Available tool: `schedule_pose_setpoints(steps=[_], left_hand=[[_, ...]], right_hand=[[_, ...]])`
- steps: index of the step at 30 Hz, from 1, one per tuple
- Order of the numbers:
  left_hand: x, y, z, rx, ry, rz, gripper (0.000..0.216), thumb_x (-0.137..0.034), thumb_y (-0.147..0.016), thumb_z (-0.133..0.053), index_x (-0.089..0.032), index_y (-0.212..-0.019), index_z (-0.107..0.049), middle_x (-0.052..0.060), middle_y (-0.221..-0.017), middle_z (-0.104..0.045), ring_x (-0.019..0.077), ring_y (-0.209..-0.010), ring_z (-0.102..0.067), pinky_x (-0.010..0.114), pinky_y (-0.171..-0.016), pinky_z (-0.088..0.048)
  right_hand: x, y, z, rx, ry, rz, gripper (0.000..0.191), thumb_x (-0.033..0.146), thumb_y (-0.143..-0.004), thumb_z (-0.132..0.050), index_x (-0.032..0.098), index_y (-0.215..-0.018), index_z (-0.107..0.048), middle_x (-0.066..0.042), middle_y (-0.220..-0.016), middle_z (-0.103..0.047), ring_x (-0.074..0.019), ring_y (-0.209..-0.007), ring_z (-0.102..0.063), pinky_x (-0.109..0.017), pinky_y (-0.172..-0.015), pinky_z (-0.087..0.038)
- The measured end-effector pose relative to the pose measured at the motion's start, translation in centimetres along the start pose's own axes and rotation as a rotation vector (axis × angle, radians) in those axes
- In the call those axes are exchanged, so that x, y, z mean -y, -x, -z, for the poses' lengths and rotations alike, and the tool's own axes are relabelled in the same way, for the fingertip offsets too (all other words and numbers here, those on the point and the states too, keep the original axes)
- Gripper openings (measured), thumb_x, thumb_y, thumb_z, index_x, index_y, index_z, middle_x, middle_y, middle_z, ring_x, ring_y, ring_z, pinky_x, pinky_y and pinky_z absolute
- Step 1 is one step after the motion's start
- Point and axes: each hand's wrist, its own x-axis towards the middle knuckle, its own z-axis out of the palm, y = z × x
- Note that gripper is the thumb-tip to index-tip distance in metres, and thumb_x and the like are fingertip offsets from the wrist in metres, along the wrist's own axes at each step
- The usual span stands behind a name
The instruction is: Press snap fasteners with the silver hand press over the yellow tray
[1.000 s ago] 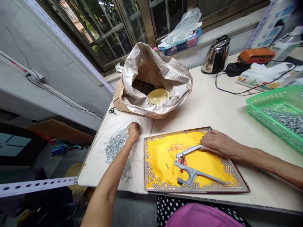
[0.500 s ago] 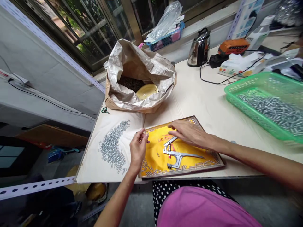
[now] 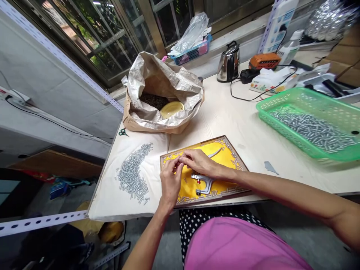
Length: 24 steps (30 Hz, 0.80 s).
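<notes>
Pinching fingertip to fingertip over yellow-lined, brown-framed tray (image 3: 225,150): left hand (image 3: 171,182), right hand (image 3: 199,163), both closed on small piece, too tiny to identify. Grey metal press pliers (image 3: 204,182) lie beneath right wrist. Judged step: fingertip fitting; next move calls for steady pinch, pliers close by. Heap of silver metal tubes (image 3: 132,174) on table, left.

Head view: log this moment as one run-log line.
left hand: touching right hand | both: above yellow tray | pliers: lying on tray
</notes>
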Motion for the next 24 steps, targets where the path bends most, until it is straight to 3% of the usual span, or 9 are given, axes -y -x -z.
schedule_pose_setpoints(steps=[3, 6, 9, 11, 13, 16, 18, 21, 24], left_hand=[[-0.2, -0.4, 0.4, 0.117, 0.324, 0.314, 0.028, -0.028, -0.08, -0.074, -0.013, -0.104, -0.072, 0.008, -0.095, -0.074, 0.0149, -0.076, -0.069, 0.029, -0.076, -0.058], [-0.4, -0.7, 0.8, 0.173, 0.594, 0.568, 0.042, -0.03, -0.067, -0.085, -0.01, -0.101, -0.07, 0.006, -0.084, -0.074, 0.0128, -0.068, -0.069, 0.026, -0.072, -0.059], [-0.4, -0.2, 0.8, 0.213, 0.653, 0.699, 0.048, -0.028, -0.058, -0.091, -0.009, -0.097, -0.068, 0.006, -0.077, -0.074, 0.0127, -0.064, -0.069, 0.023, -0.066, -0.059], [-0.2, 0.5, 0.5, 0.251, 0.627, 0.745, 0.047, -0.028, -0.057, -0.092, -0.008, -0.093, -0.068, 0.006, -0.075, -0.074, 0.0123, -0.061, -0.069, 0.022, -0.063, -0.059], [0.1, 1.4, -0.1, 0.289, 0.588, 0.776, 0.045, -0.029, -0.057, -0.092, -0.008, -0.089, -0.069, 0.006, -0.072, -0.073, 0.0115, -0.058, -0.067, 0.022, -0.061, -0.058], [0.8, 2.6, -1.0, 0.346, 0.519, 0.781, 0.041, -0.035, -0.058, -0.091, -0.009, -0.082, -0.07, 0.005, -0.068, -0.072, 0.0101, -0.055, -0.064, 0.02, -0.057, -0.055], [1.1, 3.1, -1.5, 0.348, 0.469, 0.762, 0.042, -0.039, -0.056, -0.09, -0.009, -0.078, -0.071, 0.005, -0.069, -0.071, 0.0096, -0.056, -0.062, 0.019, -0.053, -0.052], [1.5, 3.6, -1.8, 0.34, 0.394, 0.745, 0.042, -0.044, -0.055, -0.088, -0.01, -0.074, -0.072, 0.002, -0.068, -0.069, 0.0069, -0.051, -0.055, 0.017, -0.046, -0.043], [1.7, 3.9, -2.0, 0.367, 0.339, 0.747, 0.044, -0.049, -0.056, -0.086, -0.011, -0.071, -0.071, -0.001, -0.056, -0.062, 0.0053, -0.044, -0.047, 0.017, -0.043, -0.037]], right_hand=[[0.0, 0.5, 0.2, 0.007, 0.037, 0.003, 0.024, 0.03, -0.092, -0.053, 0.017, -0.073, -0.059, 0.001, -0.065, -0.06, -0.012, -0.061, -0.056, -0.025, -0.058, -0.038], [-0.6, 0.7, 0.6, 0.011, -0.173, -0.156, 0.019, 0.03, -0.091, -0.052, 0.018, -0.077, -0.056, -0.002, -0.071, -0.064, -0.0137, -0.065, -0.06, -0.026, -0.061, -0.044], [-1.7, 1.4, 1.9, -0.001, -0.54, -0.388, 0.009, 0.025, -0.09, -0.045, 0.02, -0.084, -0.049, -0.004, -0.081, -0.066, -0.0143, -0.068, -0.063, -0.03, -0.066, -0.05], [-2.5, 2.5, 3.1, -0.027, -0.557, -0.468, 0.007, 0.022, -0.089, -0.041, 0.021, -0.088, -0.048, -0.003, -0.079, -0.064, -0.0139, -0.063, -0.06, -0.03, -0.065, -0.049], [-3.3, 4.3, 4.5, -0.021, -0.284, -0.422, 0.011, 0.022, -0.089, -0.04, 0.02, -0.087, -0.051, -0.002, -0.075, -0.061, -0.0147, -0.063, -0.056, -0.03, -0.064, -0.046], [-4.3, 7.7, 5.9, 0.09, 0.328, -0.145, 0.018, 0.033, -0.092, -0.048, 0.019, -0.086, -0.057, -0.006, -0.083, -0.062, -0.0186, -0.076, -0.056, -0.032, -0.071, -0.043], [-4.9, 9.5, 6.2, 0.185, 0.619, 0.004, 0.021, 0.038, -0.091, -0.054, 0.018, -0.09, -0.059, -0.008, -0.09, -0.062, -0.02, -0.081, -0.055, -0.032, -0.073, -0.04], [-5.9, 10.6, 5.8, 0.284, 0.853, 0.074, 0.018, 0.035, -0.094, -0.055, 0.017, -0.091, -0.058, -0.009, -0.089, -0.062, -0.0202, -0.079, -0.053, -0.032, -0.07, -0.036], [-6.5, 10.1, 5.2, 0.362, 0.929, 0.112, 0.012, 0.024, -0.096, -0.048, 0.018, -0.089, -0.056, -0.007, -0.084, -0.061, -0.0187, -0.074, -0.051, -0.032, -0.068, -0.032]])
